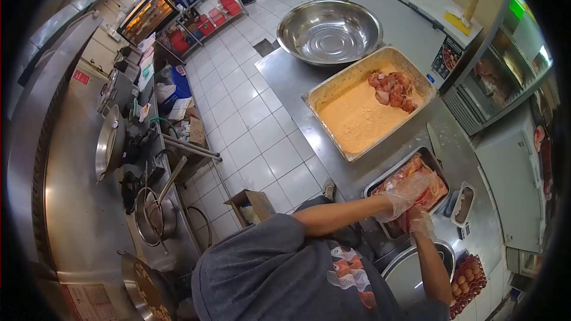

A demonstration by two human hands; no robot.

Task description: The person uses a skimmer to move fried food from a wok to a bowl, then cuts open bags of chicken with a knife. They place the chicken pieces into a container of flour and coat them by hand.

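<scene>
A metal tray [369, 190] holding raw meat [437, 187] lies on the steel table in front of me. My left hand [410, 193], in a clear plastic glove, is closed over the meat, its fingertips partly lost against it. Close beside it, my right hand [421, 224], also gloved, is closed on meat at the tray's near right side. Something red shows between the hands, too small to name. Behind the tray stands a deep rectangular pan [318, 120] of orange-tinted flour [360, 119], with raw meat pieces [394, 90] heaped at its far right.
A large steel bowl [330, 9] sits at the table's far end. A knife [434, 142] lies right of the pan. A small metal container [464, 205] is right of the tray, with eggs [467, 279] nearer me. Left, across the tiled aisle, are woks [110, 142].
</scene>
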